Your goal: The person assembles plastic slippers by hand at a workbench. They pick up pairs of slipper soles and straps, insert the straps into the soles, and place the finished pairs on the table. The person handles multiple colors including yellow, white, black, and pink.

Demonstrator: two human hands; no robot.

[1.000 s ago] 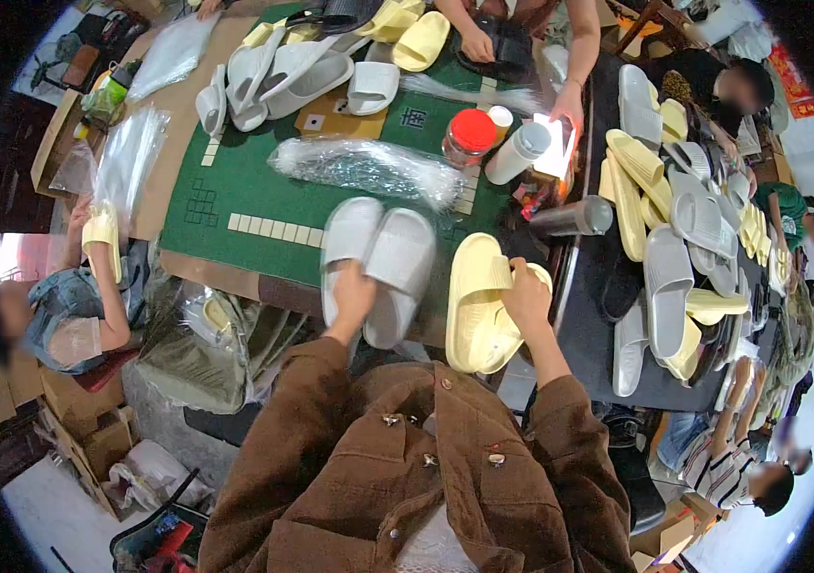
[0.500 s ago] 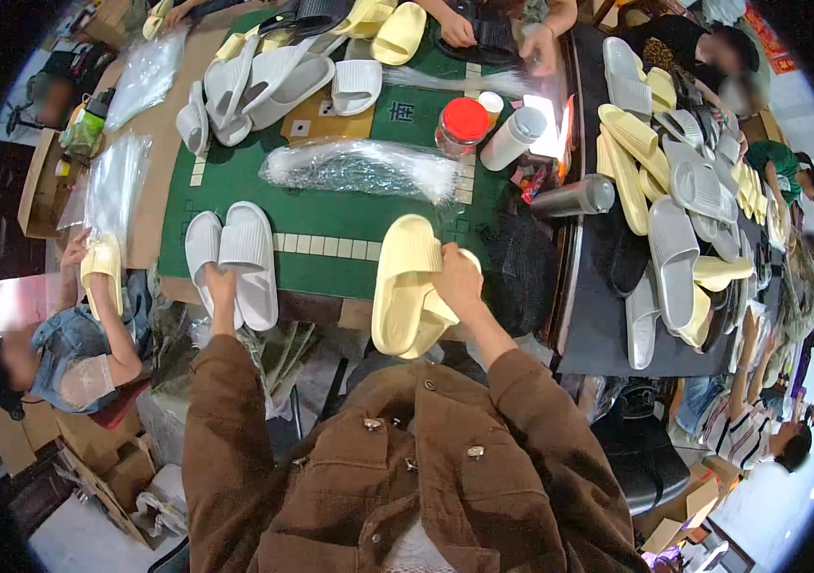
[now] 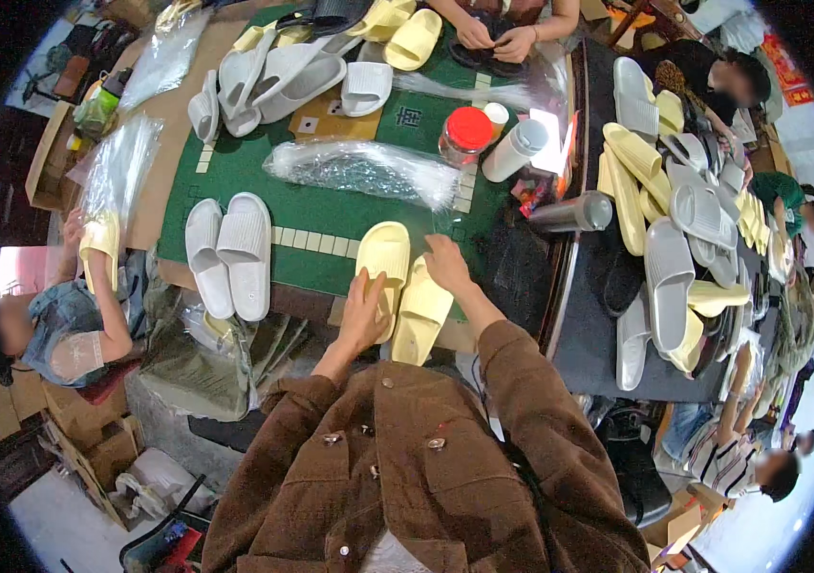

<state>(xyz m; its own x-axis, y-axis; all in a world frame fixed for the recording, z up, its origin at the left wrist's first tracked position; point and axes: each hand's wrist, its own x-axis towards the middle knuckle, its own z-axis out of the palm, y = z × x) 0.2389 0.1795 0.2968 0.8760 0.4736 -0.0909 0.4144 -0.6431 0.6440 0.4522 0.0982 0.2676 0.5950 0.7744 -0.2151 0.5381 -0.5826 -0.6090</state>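
A pair of yellow slide slippers lies at the near edge of the green table mat, toes pointing away from me. My left hand [image 3: 364, 310] grips the side of the left yellow slipper [image 3: 383, 250], its fingers at the strap. My right hand [image 3: 447, 265] is closed at the strap end of the right yellow slipper [image 3: 418, 315], whose heel reaches over the table edge; its fingertips partly hide the toe. To the left, a pair of light grey slippers [image 3: 245, 250] rests side by side, untouched.
Clear plastic bags [image 3: 364, 170] lie mid-table, near a red-lidded jar [image 3: 465, 132], a white bottle [image 3: 514, 151] and a steel tumbler [image 3: 574, 212]. Grey and yellow slippers pile up at the back and on the right-hand table [image 3: 584, 334]. Co-workers handle slippers at left and far side.
My left hand has left the grey slippers and moved right onto a yellow one. The yellow slippers, earlier overlapping in my right hand, now lie side by side.
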